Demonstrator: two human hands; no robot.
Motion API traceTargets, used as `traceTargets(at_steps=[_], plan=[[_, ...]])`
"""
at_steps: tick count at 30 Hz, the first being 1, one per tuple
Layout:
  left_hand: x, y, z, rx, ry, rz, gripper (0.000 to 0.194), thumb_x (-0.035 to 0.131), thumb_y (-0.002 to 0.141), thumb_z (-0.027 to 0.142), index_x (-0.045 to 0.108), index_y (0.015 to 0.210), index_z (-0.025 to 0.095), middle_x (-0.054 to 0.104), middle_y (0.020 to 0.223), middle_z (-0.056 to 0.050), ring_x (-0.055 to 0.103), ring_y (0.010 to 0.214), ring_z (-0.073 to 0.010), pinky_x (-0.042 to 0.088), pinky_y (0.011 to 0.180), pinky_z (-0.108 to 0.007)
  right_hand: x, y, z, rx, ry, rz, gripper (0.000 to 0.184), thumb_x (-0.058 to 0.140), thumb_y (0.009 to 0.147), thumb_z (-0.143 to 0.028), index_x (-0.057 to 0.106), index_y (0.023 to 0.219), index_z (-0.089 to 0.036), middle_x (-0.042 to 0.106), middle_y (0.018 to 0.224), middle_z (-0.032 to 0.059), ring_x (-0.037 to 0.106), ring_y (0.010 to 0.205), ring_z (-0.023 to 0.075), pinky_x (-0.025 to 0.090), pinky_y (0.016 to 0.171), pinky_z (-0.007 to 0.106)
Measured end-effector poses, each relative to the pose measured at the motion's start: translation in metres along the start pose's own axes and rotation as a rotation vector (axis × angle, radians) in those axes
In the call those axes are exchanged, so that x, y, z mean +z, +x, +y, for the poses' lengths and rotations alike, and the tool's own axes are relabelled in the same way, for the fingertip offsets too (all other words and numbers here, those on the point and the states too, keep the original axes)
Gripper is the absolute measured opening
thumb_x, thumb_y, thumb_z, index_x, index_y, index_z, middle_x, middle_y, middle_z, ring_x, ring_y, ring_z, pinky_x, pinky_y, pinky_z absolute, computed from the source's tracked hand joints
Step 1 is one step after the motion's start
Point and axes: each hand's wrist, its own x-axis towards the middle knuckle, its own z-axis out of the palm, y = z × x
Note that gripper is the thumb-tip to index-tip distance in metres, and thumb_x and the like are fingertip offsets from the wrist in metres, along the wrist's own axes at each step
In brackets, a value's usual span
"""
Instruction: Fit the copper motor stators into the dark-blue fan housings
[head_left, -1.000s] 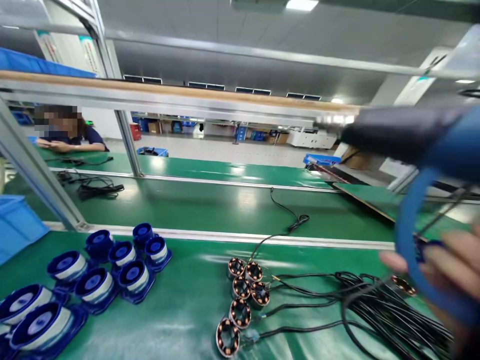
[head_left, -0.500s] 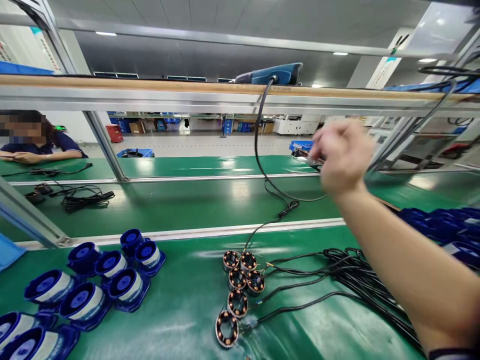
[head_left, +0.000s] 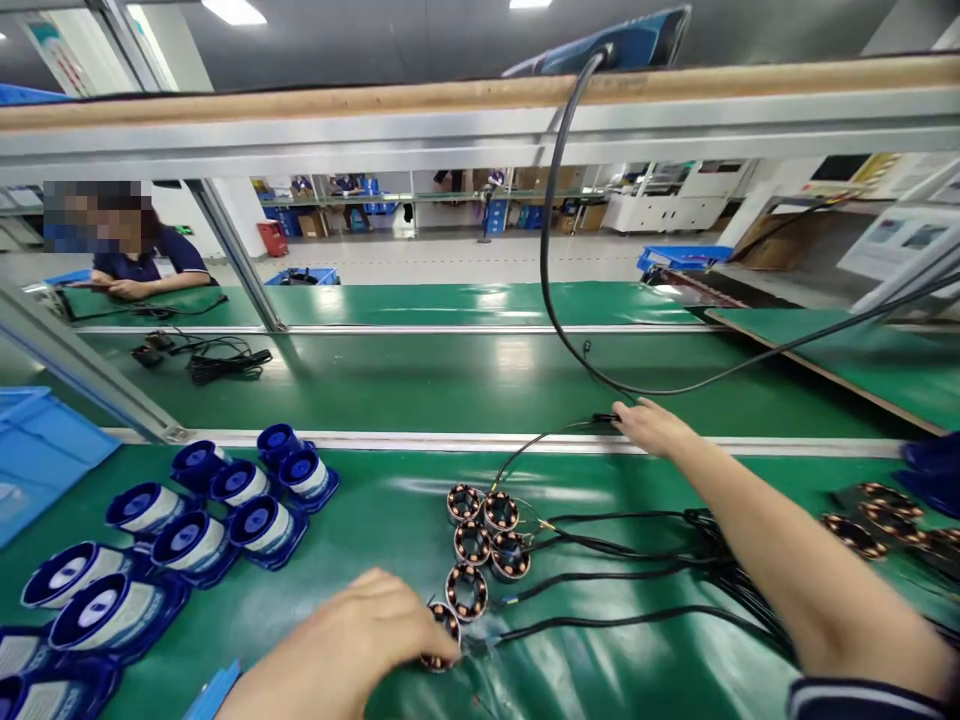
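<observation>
My left hand (head_left: 375,625) reaches in from the bottom, its fingers closed on the nearest motor stator (head_left: 448,622), a ring with copper windings that they partly cover. More copper-wound stators (head_left: 466,592) stand grouped just beyond it on the green tabletop. Farther away, over the metal rail, my right hand (head_left: 654,425) is closed around a thin black cable (head_left: 600,417). That cable curves down to the back of the stator group. Thicker black leads (head_left: 600,575) run from the stators toward the right, into a pile partly hidden by my right forearm.
Several blue housings with white labels (head_left: 191,540) stand at left, near a blue bin (head_left: 45,450). Other stators (head_left: 889,515) lie at right. A heavy black cord (head_left: 551,240) hangs from the overhead shelf (head_left: 337,110). Across the bench sits another person (head_left: 150,260).
My right hand has come down from its raised position and now grips the thin cable. My left hand has entered and taken hold of the nearest stator. The view has tilted downward.
</observation>
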Motion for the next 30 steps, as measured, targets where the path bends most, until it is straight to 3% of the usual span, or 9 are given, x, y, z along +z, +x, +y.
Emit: traceTargets(at_steps=[3,7,10,13,16,19,22,25,30], plan=[[0.023,-0.006,-0.02,-0.191,0.013,0.045,0.041,0.062,0.093,0.049,0.056,0.13,0.035,0.066,0.122,-0.004,0.064,0.109,-0.0235,0.054,0.091,-0.033,-0.009,-0.049,0.028,-0.033,-0.05,-0.007,0.033,0.034,0.1,-0.029,0.061,0.11,-0.011,0.069,0.089,0.0186,0.065,0.094,0.0334,0.042,0.093,0.047],[0.069,-0.022,-0.041,-0.401,-0.032,0.13,0.044,0.066,0.091,0.045,0.05,0.129,0.03,0.06,0.128,-0.005,0.06,0.117,-0.0248,0.051,0.099,-0.038,-0.025,-0.134,0.023,0.025,-0.047,0.045,0.054,0.049,0.092,-0.054,0.061,0.12,-0.009,0.065,0.113,0.0246,0.06,0.105,0.0449,0.045,0.091,0.057],[0.102,-0.026,-0.043,-0.423,-0.092,0.208,0.056,0.075,0.084,0.041,0.046,0.129,0.027,0.058,0.129,-0.007,0.058,0.12,-0.0264,0.05,0.104,-0.043,-0.039,-0.191,-0.039,-0.103,0.341,0.22,0.053,0.051,0.091,-0.061,0.056,0.131,-0.026,0.063,0.127,0.01,0.061,0.113,0.034,0.051,0.097,0.051],[0.127,-0.019,-0.041,-0.408,-0.131,0.344,0.059,0.077,0.083,0.035,0.043,0.13,0.026,0.055,0.135,-0.009,0.055,0.126,-0.0268,0.047,0.108,-0.047,-0.051,-0.225,-0.127,-0.271,0.758,0.258,0.028,0.053,0.094,-0.052,0.056,0.121,-0.047,0.068,0.115,-0.0013,0.068,0.099,0.0294,0.061,0.078,0.047],[0.143,-0.014,-0.041,-0.412,-0.12,0.476,0.05,0.074,0.086,0.027,0.045,0.127,0.025,0.058,0.13,-0.008,0.058,0.123,-0.0247,0.05,0.105,-0.045,-0.052,-0.231,-0.206,-0.465,1.016,0.107,0.031,0.049,0.097,-0.046,0.054,0.128,-0.047,0.066,0.121,-0.0005,0.065,0.108,0.0292,0.059,0.087,0.048],[0.149,-0.019,-0.035,-0.38,-0.036,0.546,0.047,0.074,0.083,0.022,0.047,0.122,0.024,0.062,0.121,-0.007,0.063,0.113,-0.0243,0.054,0.098,-0.044,-0.045,-0.218,-0.253,-0.547,1.166,-0.006,0.031,0.042,0.103,-0.038,0.058,0.129,-0.033,0.062,0.127,0.0041,0.059,0.117,0.0255,0.048,0.102,0.045],[0.147,-0.031,-0.023,-0.316,0.07,0.572,0.047,0.071,0.083,0.018,0.047,0.123,0.024,0.064,0.121,-0.007,0.063,0.112,-0.0242,0.053,0.097,-0.043,-0.039,-0.211,-0.27,-0.552,1.299,-0.236,0.033,0.04,0.105,-0.045,0.064,0.117,-0.026,0.067,0.103,0.0051,0.062,0.09,0.02,0.049,0.083,0.035],[0.148,-0.041,-0.011,-0.323,0.07,0.58,0.051,0.073,0.082,0.022,0.046,0.126,0.023,0.065,0.117,-0.007,0.064,0.109,-0.0236,0.054,0.094,-0.041,-0.039,-0.216,-0.273,-0.409,1.573,-0.571,0.039,0.043,0.102,-0.055,0.064,0.107,-0.023,0.05,0.07,-0.0007,0.042,0.06,0.0128,0.034,0.058,0.026],[0.166,-0.041,-0.003,-0.384,-0.05,0.597,0.061,0.078,0.077,0.03,0.044,0.127,0.022,0.064,0.115,-0.008,0.066,0.105,-0.0239,0.057,0.091,-0.04,-0.041,-0.229,-0.274,-0.097,2.028,-0.888,0.033,0.054,0.094,-0.051,0.054,0.094,-0.018,0.056,0.082,0.002,0.026,0.058,0.0086,0.016,0.052,0.024]])
